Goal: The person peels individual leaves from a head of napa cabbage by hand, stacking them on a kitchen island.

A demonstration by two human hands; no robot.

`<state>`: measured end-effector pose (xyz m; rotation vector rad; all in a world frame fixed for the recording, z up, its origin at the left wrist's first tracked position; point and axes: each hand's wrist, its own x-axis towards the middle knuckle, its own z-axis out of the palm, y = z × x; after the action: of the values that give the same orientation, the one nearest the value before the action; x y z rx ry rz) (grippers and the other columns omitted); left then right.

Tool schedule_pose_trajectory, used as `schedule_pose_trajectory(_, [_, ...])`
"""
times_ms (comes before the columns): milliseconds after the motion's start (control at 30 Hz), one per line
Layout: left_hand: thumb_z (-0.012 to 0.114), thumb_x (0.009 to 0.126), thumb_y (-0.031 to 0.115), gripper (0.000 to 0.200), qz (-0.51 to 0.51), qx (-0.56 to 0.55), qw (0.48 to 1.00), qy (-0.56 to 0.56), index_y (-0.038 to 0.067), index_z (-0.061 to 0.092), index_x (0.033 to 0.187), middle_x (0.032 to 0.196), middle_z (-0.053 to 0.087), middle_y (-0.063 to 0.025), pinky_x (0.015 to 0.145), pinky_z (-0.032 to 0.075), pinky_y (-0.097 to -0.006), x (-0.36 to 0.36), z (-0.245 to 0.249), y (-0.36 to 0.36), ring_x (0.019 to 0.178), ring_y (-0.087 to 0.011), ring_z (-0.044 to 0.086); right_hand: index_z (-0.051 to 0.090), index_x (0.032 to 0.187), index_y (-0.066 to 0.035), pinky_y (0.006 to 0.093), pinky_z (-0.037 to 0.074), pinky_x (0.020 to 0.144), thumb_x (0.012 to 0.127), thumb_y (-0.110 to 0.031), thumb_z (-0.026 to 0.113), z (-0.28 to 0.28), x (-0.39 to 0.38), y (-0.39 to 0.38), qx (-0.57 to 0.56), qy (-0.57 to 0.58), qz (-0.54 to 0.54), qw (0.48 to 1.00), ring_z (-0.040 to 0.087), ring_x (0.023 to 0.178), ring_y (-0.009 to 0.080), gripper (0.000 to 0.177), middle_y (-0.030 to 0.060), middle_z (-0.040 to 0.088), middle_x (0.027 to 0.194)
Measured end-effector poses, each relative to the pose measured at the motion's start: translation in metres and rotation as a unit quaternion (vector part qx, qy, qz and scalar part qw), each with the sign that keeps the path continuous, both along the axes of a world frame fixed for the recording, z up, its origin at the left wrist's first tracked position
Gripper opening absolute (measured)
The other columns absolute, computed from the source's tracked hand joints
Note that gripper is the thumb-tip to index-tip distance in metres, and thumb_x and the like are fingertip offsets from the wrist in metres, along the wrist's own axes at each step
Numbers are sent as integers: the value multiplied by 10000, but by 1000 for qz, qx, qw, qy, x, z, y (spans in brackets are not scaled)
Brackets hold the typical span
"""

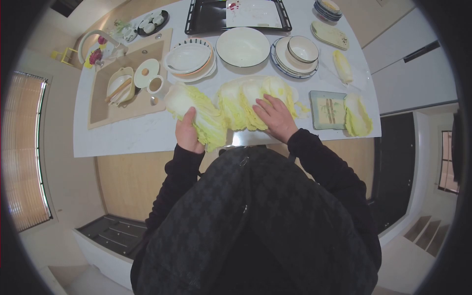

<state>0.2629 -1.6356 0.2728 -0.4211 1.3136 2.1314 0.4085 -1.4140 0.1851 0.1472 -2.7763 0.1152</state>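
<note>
Pinching a cabbage leaf (209,119) near the front edge of a white counter (142,140), the left hand (190,133) has its thumb on top — the fingers run underneath, mostly hidden. To its right, the right hand (278,118) lies palm down, fingers slightly spread, on an overlapping row of leaves (233,96). Just behind the row stands a large bowl (243,46), with stacked plates (281,65) to its right and oval dishes (188,59) to its left. Further left is a sink (104,119). Right of the row sits a square dish (318,115) — a loose leaf (358,115) lies at its right edge, a small cabbage (342,67) behind.
</note>
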Motion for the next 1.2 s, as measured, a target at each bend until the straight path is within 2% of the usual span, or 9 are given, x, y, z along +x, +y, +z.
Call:
schedule_pose_trajectory(100, [583, 942, 229, 407, -7, -9, 1000, -10, 74, 505, 1311, 1260, 610, -132, 947, 511, -409, 2, 5, 2, 1132, -314, 605, 546, 1241, -25, 424, 482, 996, 660, -177, 880, -1, -2, 2, 2, -79, 6, 997, 556, 1161, 371, 688, 181, 592, 1253])
schedule_pose_trajectory(200, [584, 933, 203, 385, -2, 5, 1000, -2, 48, 529, 1281, 1228, 632, -147, 929, 521, -425, 3, 0, 3, 1098, -321, 626, 500, 1290, -12, 410, 535, 904, 818, 2, 676, 7, -3, 0, -6, -155, -3, 988, 514, 1218, 376, 505, 199, 547, 1302])
schedule_pose_trajectory(400, [586, 934, 192, 386, -8, 20, 1000, 0, 32, 535, 1282, 1233, 633, -154, 925, 527, -430, 6, -3, 4, 1102, -323, 628, 491, 1365, -40, 426, 451, 1036, 829, 97, 523, 6, -7, 8, -217, -129, -82, 964, 522, 1241, 354, 554, 177, 557, 1336])
schedule_pose_trajectory(500, [591, 933, 216, 422, -19, 26, 999, 8, 65, 501, 1317, 1258, 614, -134, 953, 507, -413, 6, -8, 3, 1129, -311, 609, 581, 1200, -59, 414, 467, 860, 900, -43, 511, 20, -10, 18, -325, -80, -116, 935, 608, 1018, 377, 308, 172, 650, 1115])
schedule_pose_trajectory(600, [587, 935, 211, 418, -21, 29, 999, 4, 51, 512, 1314, 1262, 615, -142, 953, 510, -423, 6, -9, 2, 1130, -324, 608, 592, 1193, -36, 400, 484, 857, 913, -83, 573, 38, -13, 26, -352, -115, -171, 913, 629, 1014, 381, 284, 180, 674, 1113])
schedule_pose_trajectory(700, [582, 946, 223, 426, -57, 32, 998, -3, 67, 495, 1333, 1289, 601, -132, 963, 506, -409, 4, -16, 2, 1157, -319, 594, 603, 1100, -43, 346, 484, 736, 943, -97, 538, 42, -15, 29, -355, -67, -195, 912, 671, 855, 272, 178, 135, 683, 978])
schedule_pose_trajectory(900, [564, 954, 192, 417, -151, 47, 985, -63, 41, 487, 1335, 1277, 605, -165, 953, 507, -487, 7, -33, 15, 1122, -350, 611, 611, 1133, -62, 389, 476, 773, 915, -100, 563, 37, -19, 19, -334, 13, -183, 925, 629, 945, 349, 226, 142, 676, 1036])
schedule_pose_trajectory(1000, [569, 951, 180, 398, -168, 27, 983, -69, 35, 514, 1317, 1260, 624, -155, 942, 519, -476, 11, -26, 21, 1100, -333, 632, 544, 1294, -55, 379, 487, 926, 885, -15, 573, 26, -18, 18, -279, 55, -134, 949, 590, 1117, 333, 412, 139, 624, 1229])
schedule_pose_trajectory(1200, [587, 947, 194, 416, -195, 76, 974, -86, 48, 504, 1327, 1271, 615, -154, 953, 512, -474, 1, -41, 19, 1118, -339, 618, 481, 1343, 48, 413, 412, 1098, 716, 184, 550, 16, -18, 23, -143, 135, -45, 980, 518, 1242, 360, 645, 212, 547, 1324])
